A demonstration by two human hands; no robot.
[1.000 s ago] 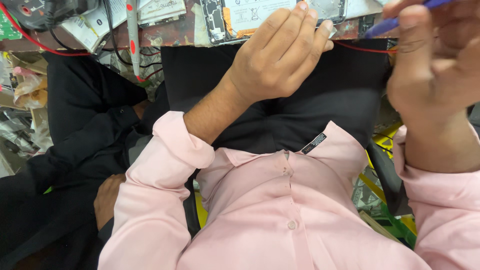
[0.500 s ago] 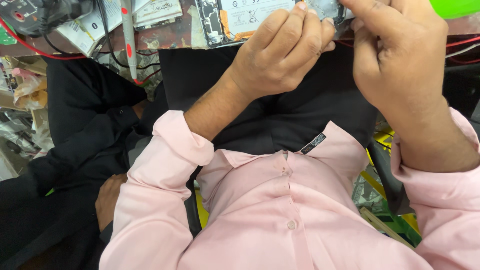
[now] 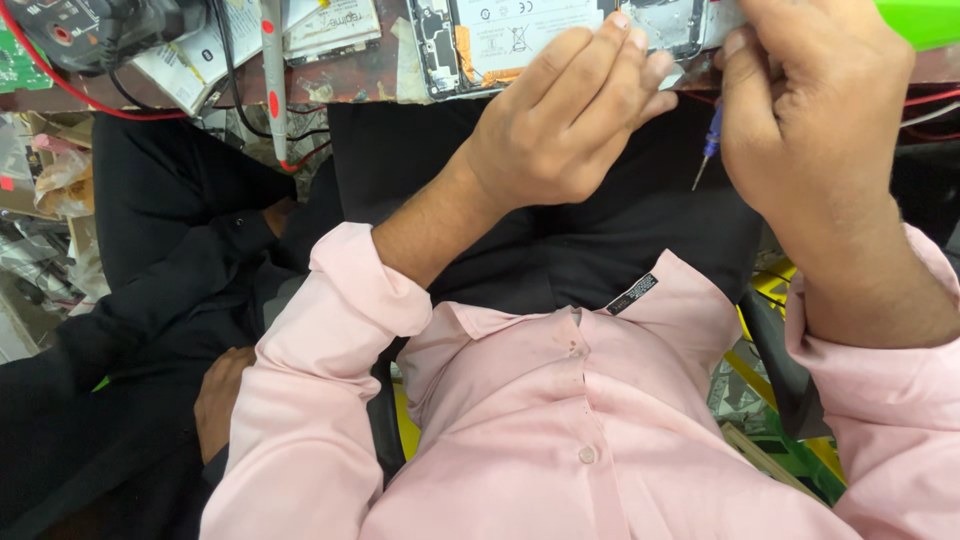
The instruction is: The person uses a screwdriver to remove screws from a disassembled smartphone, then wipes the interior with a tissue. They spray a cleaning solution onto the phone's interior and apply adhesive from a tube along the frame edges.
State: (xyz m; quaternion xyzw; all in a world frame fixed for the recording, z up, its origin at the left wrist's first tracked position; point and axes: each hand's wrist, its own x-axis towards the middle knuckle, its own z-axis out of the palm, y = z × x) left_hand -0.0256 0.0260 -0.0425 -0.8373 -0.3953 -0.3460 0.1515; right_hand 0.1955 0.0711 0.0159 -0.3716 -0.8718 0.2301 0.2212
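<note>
an opened phone (image 3: 560, 40) lies at the far edge of the scene on a worn reddish-brown workbench (image 3: 370, 75), its back cover off, so that a pale battery panel, a dark circuit strip along its left side and an orange flex strip show. it sits flat, close to the bench's near edge, probably so both hands can come over it from the lap side.

the left hand (image 3: 560, 130) rests on the phone's near edge with fingers curled and close together, fingertips pressing on the open body, seemingly to keep it from sliding. the right hand (image 3: 810, 110) is closed around a thin screwdriver (image 3: 708, 140) with a blue grip; its metal tip points down and toward the person, off the phone, held in reserve rather than working. the right fingertips seem to touch the phone's right end, though exactly what they pinch there cannot be told.

a bright green object (image 3: 920, 20) crosses the far right corner. to the far left lie a pencil-like probe (image 3: 273, 70) with red marks, red and black wires (image 3: 130, 100) and a few packets. nearer is the person's pink shirt (image 3: 560, 430) above dark trousers. on the left sits another person in black, one hand (image 3: 225, 395) resting low.
</note>
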